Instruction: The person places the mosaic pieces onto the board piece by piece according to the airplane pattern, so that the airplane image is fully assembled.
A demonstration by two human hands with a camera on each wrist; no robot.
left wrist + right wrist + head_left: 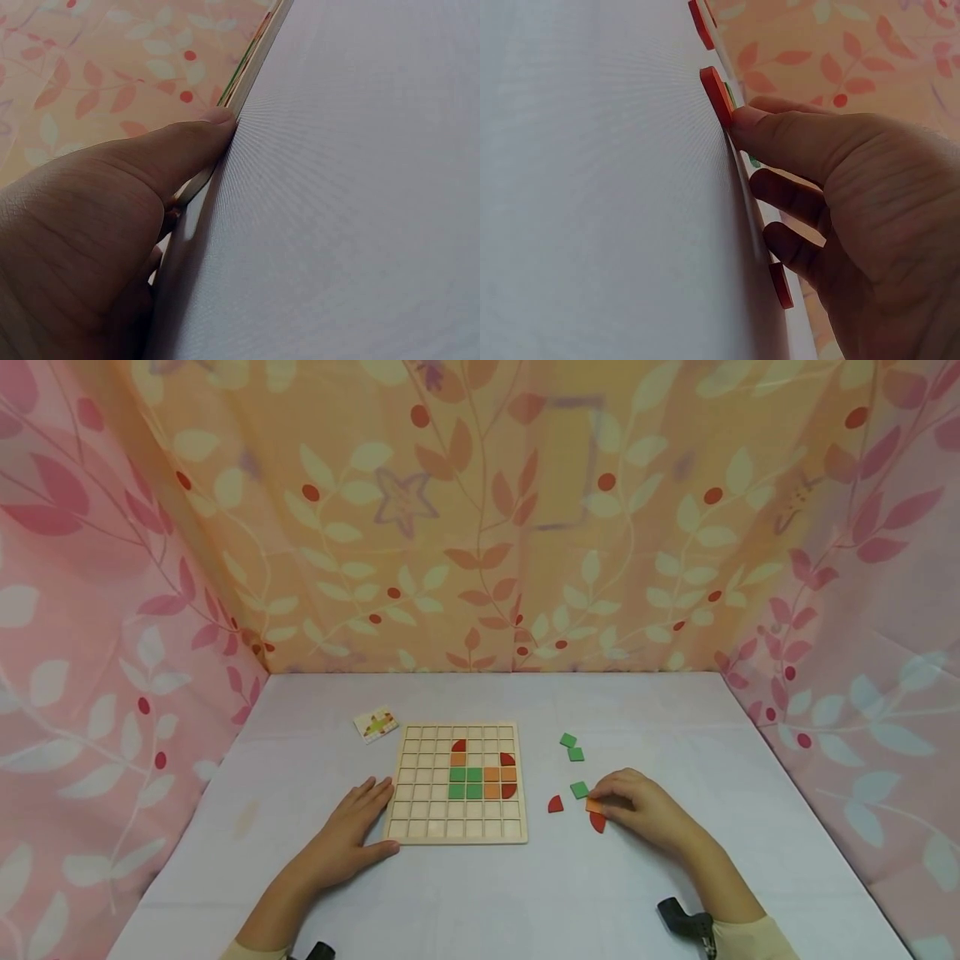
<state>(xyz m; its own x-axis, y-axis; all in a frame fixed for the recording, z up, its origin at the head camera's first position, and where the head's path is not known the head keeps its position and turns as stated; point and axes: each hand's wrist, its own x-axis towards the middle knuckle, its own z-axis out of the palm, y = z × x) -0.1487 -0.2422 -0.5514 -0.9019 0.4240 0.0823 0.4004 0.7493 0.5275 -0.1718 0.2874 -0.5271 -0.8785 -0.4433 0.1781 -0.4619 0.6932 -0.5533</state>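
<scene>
A wooden grid board (420, 832) lies on the table, with green squares (466, 783), orange squares (492, 782) and red quarter-rounds (459, 746) in some of its cells. My left hand (348, 831) rests at the board's left edge, fingers along the side and thumb near the front corner. To the right of the board, my right hand (648, 810) pinches an orange square tile (593, 806) at table height. A red quarter-round piece (597, 823) sits right below that tile, beside the thumb. In the right wrist view another red piece (781, 285) shows under the curled fingers.
Loose green squares (575, 754) lie right of the board, one (579, 790) close to my right fingertips. A red quarter-round (555, 804) lies between board and hand. A small pattern card (376, 724) is at the board's back left corner. Patterned curtains (480, 527) enclose the table.
</scene>
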